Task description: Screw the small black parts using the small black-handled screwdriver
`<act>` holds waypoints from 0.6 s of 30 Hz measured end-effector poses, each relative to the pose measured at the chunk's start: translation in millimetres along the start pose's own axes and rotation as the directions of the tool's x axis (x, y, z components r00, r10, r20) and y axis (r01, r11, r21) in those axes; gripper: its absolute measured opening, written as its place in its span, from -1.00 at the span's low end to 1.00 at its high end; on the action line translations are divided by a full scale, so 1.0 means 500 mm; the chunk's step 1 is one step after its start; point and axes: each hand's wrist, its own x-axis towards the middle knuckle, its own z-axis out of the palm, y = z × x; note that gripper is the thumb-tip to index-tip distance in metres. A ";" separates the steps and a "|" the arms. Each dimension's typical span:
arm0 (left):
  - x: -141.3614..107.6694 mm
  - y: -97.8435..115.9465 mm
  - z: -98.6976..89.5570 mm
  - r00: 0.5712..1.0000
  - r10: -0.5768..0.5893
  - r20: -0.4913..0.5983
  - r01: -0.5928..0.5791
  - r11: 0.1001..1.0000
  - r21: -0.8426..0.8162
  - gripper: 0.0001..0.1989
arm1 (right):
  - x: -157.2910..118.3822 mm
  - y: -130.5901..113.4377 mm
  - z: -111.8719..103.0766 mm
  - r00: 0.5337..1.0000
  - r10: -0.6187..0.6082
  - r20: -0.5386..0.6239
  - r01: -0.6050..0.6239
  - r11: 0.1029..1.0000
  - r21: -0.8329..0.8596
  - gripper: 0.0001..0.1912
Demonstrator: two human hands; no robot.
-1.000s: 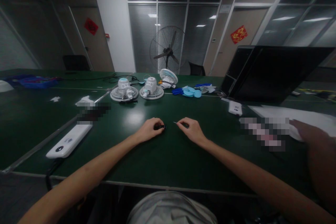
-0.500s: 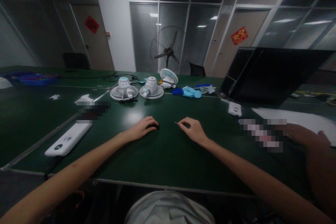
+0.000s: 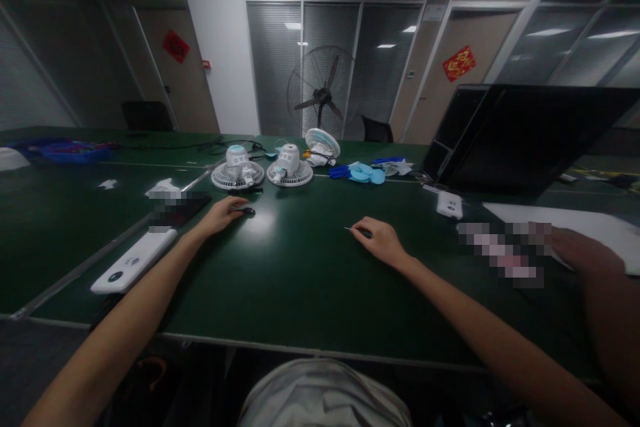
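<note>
My left hand is over the left-middle of the green table, its fingers closed on a small black object too small to identify. Just beyond it, two small white fans lie with their grilles facing down. Around the table's middle, my right hand pinches a thin, pale, pin-like piece, whose tip points left. Most of that piece is hidden by the fingers.
A third fan sits tilted behind, beside blue gloves and light-blue fan blades. A white power strip lies left. On the right are a black monitor, a white box and another person's hand.
My left hand has moved left and away from me with the black object, towards the fans. My right hand has shifted slightly right, still pinching the thin piece.
</note>
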 end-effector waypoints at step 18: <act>-0.015 0.024 -0.021 0.983 -0.043 -0.178 0.055 0.996 0.066 -0.52 | -0.006 -0.008 -0.004 1.000 -0.009 -0.006 0.009 0.999 -0.041 -0.74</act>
